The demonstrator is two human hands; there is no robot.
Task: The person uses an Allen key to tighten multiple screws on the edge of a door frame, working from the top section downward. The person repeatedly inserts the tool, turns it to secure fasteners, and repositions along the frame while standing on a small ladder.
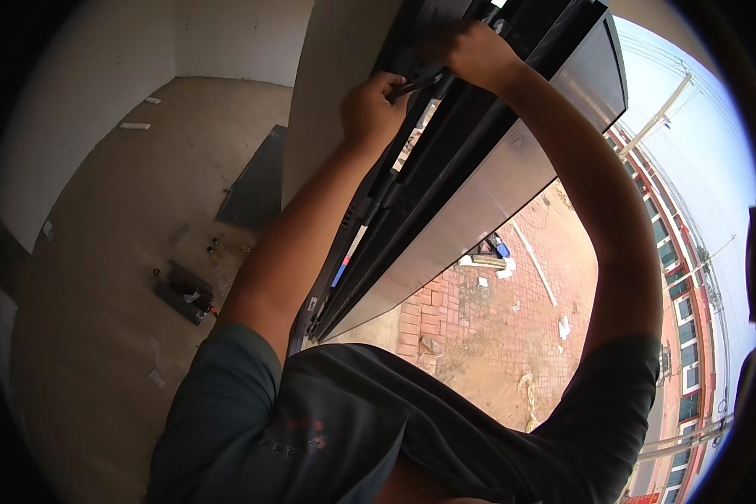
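My left hand [373, 111] is closed around one end of a slim dark bar-like tool [420, 85], whose exact kind I cannot make out. The tool slants up to the right across a black metal door frame [378, 198]. Above it, my right hand [479, 55] reaches over the top of the frame from the right. Its fingers are lost in shadow against the black metal, so what they touch or hold does not show. Beside the frame, a glazed door panel [470, 227] with a black edge stands at an angle.
On the floor to the left lie a dark flat panel [259, 185], a dark tool case [185, 294] and small scattered parts. Outside, past the glass, a box with blue items [497, 246] and litter lie on red brick paving [428, 307].
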